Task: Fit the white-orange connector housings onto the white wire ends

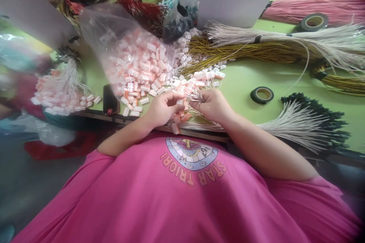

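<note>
My left hand (162, 109) is closed in a pinch on a small white and orange connector (180, 103) at the table's near edge. My right hand (212, 105) is closed on a bunch of thin white wires (196, 97) whose metal tips point left toward the connector. The two hands almost touch. Loose white and orange connectors (199, 78) lie just beyond the fingers. Behind them a clear plastic bag (134, 57) spills more connectors onto the green table (245, 79).
A bundle of white wires (296, 125) lies right of my right arm, over dark green wires (322, 115). A roll of black tape (262, 95) sits nearby, another tape roll (313, 22) farther back. Yellow and white wire bundles (270, 45) cross behind. A finished wired bunch (62, 91) lies left, a black phone (110, 100) beside it.
</note>
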